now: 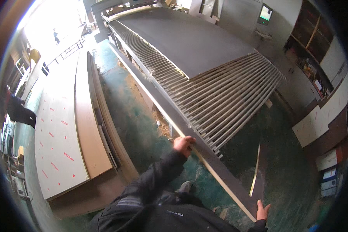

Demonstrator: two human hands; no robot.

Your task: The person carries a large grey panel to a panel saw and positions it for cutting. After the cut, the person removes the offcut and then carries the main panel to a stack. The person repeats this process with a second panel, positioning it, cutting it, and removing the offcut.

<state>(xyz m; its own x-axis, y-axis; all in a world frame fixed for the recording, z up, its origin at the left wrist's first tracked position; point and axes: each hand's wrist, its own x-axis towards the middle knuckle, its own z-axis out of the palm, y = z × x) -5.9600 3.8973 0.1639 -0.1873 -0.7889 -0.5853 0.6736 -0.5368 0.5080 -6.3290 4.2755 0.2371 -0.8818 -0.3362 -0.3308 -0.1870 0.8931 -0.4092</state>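
Observation:
A long, narrow dark board (pixel 225 173) with a pale edge slants from the far left to the near right, beside a bed of metal bars. My left hand (pixel 184 146) is closed round its pale edge, partway along. At the near corner, my right hand (pixel 262 210) grips the board's end, thumb on top and the other fingers mostly hidden. On the bars of the machine bed (pixel 236 98) lies a large dark sheet (pixel 189 38), flat and apart from both hands.
Stacked panels, a white one (pixel 62 143) with red marks and a brown one (pixel 92 135), stand to my left. A thin pale strip (pixel 255 170) shows beyond the board's near end. Pale boards (pixel 317 120) lean at the right. A distant person (pixel 56 36) appears near the bright opening.

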